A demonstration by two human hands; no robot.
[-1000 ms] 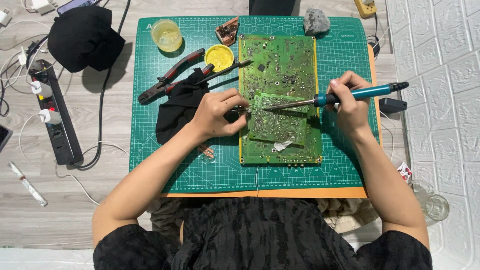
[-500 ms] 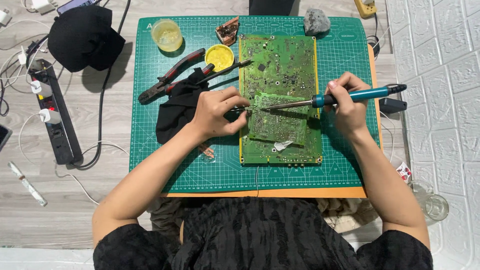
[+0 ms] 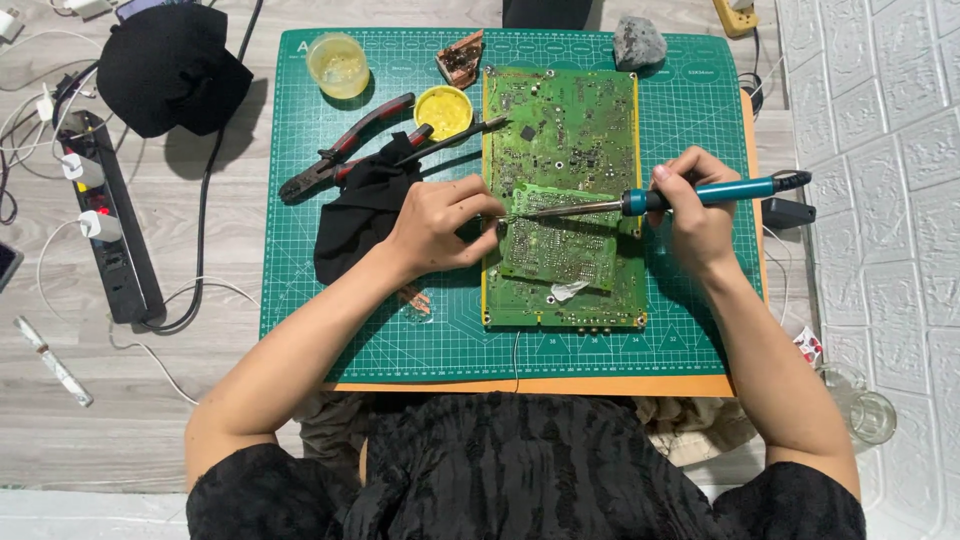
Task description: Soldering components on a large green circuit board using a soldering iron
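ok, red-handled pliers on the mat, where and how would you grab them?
Take the pliers by the two red-and-black handles at their upper right end, closing a grip across both from above. They lie flat and diagonal on the green cutting mat, jaws pointing lower left. The handle ends sit close to the yellow tin and black cloth, so come straight down rather than from the side.

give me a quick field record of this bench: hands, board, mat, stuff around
right hand: grips teal-handled soldering iron, tip at left edge of small board
left hand: fingertips at small circuit board, beside the tip
large board: green, lies under the small one
mat: green cutting mat
on mat: red-handled pliers, black cloth, yellow tin
off mat: power strip
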